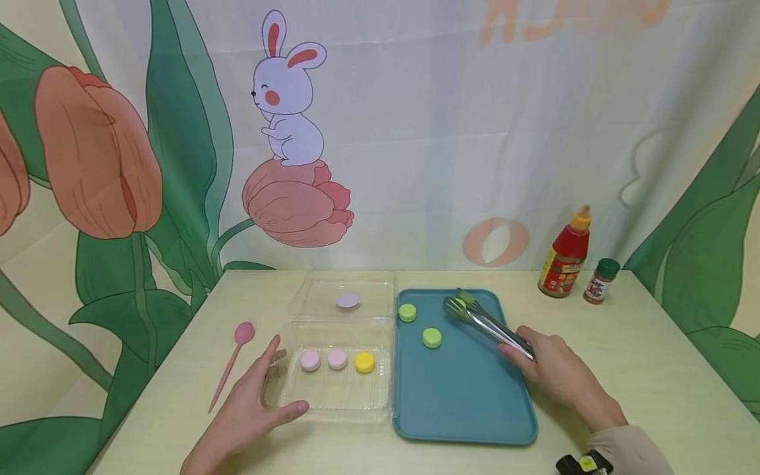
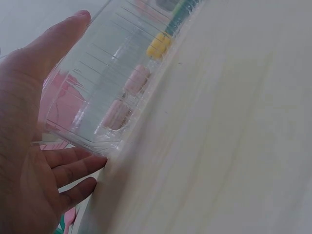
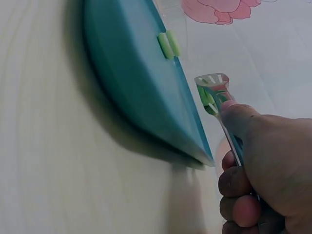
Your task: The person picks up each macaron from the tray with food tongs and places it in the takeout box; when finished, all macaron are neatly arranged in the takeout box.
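Note:
My right hand (image 1: 561, 373) grips metal tongs (image 1: 495, 328) over the blue tray (image 1: 463, 402); a green macaron (image 3: 207, 96) is between the tong heads in the right wrist view. Two other green macarons (image 1: 432, 338) (image 1: 407, 313) lie on the tray's upper left part. My left hand (image 1: 249, 406), thumb and fingers spread, is at the left edge of the clear plastic container (image 1: 332, 396). Inside the container, two pink macarons (image 1: 311, 360) (image 1: 337, 359) and a yellow macaron (image 1: 365, 362) stand in a row.
The container's raised lid (image 1: 309, 297), with a pale oval label (image 1: 348, 301), is at the back. A pink spoon (image 1: 239, 336) lies at the left. A red sauce bottle (image 1: 565, 257) and a small green-capped jar (image 1: 601, 282) stand at the back right.

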Motion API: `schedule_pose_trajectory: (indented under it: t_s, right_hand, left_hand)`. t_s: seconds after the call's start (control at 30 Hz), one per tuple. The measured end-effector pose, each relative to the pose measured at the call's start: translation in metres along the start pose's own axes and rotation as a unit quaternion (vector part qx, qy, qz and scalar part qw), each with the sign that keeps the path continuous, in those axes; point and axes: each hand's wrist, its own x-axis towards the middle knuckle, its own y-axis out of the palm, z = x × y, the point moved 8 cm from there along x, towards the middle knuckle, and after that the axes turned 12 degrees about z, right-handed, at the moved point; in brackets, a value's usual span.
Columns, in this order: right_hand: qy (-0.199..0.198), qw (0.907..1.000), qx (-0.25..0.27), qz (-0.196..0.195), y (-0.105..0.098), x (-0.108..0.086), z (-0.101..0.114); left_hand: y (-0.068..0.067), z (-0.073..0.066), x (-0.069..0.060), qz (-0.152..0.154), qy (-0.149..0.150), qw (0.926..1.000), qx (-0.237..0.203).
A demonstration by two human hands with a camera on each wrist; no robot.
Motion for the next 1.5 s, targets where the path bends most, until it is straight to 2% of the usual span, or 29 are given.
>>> schedule_pose_trajectory:
  t_s: [0.17, 0.37, 0.5, 0.67, 0.83, 0.93, 1.23, 1.5]
  right_hand:
    - [-0.014, 0.9998, 0.002, -0.015, -0.007, -0.002, 0.011]
    - [-0.067, 0.9962, 0.006, -0.055, -0.017, -0.01, 0.035]
    - [-0.093, 0.994, 0.014, -0.056, -0.018, -0.016, 0.057]
    - [-0.127, 0.991, 0.031, -0.025, -0.011, -0.025, 0.091]
    - [-0.196, 0.9801, 0.032, 0.005, 0.004, -0.029, 0.127]
    - [-0.221, 0.9748, 0.025, 0.022, 0.016, -0.027, 0.146]
    - [-0.247, 0.9641, -0.058, 0.078, 0.045, -0.01, 0.202]
    - [-0.254, 0.9533, -0.08, 0.143, 0.064, -0.003, 0.234]
  left_hand:
    - [-0.001, 0.001, 0.0, 0.0, -0.001, 1.0, 0.001]
    - [0.0, 0.0, 0.0, 0.0, 0.0, 1.0, 0.003]
    - [0.0, 0.0, 0.0, 0.001, 0.0, 1.0, 0.001]
    - [-0.001, 0.0, 0.0, 0.0, 0.001, 1.0, 0.001]
    - [-0.001, 0.001, -0.001, 0.001, 0.001, 1.0, 0.001]
    - [0.0, 0.001, 0.0, 0.003, -0.001, 1.0, -0.002]
    - [0.001, 0.002, 0.0, 0.01, -0.006, 0.9998, -0.014]
    - [0.002, 0.003, 0.0, 0.011, -0.002, 0.9997, -0.022]
